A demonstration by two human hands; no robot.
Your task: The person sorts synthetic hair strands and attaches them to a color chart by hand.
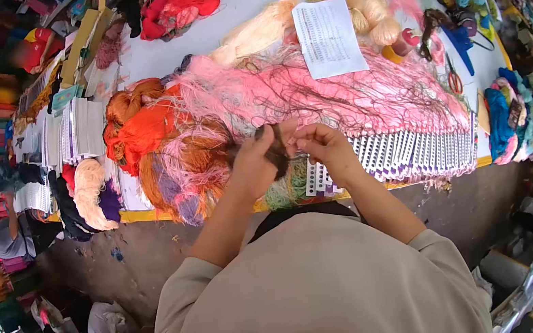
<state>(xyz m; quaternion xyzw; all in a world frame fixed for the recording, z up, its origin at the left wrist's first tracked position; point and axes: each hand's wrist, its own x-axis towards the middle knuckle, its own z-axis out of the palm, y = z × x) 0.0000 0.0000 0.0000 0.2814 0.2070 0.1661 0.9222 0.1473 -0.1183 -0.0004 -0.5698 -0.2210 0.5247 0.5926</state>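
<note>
My left hand point(257, 159) is closed around a bundle of dark brown thread point(275, 153) near the front edge of the table. Just to its right, my right hand point(324, 149) has thumb and forefinger pinched together; whatever lies between them is too small to make out. Beneath and beyond both hands spreads a mass of loose pink thread point(290, 90) with brown strands across it. Punched white cards point(396, 155) stand in a row by my right forearm, pink and brown threads running to them. Orange and rust thread point(150, 125) is heaped left of my left hand.
A printed paper sheet point(330, 38) lies on the pink thread. Cream hanks point(253, 34) and red skeins point(180, 3) are farther back. Scissors point(453, 80) rest at the right. Stacked white cards point(82, 128) stand at the left. Another person point(8, 233) is at the far left.
</note>
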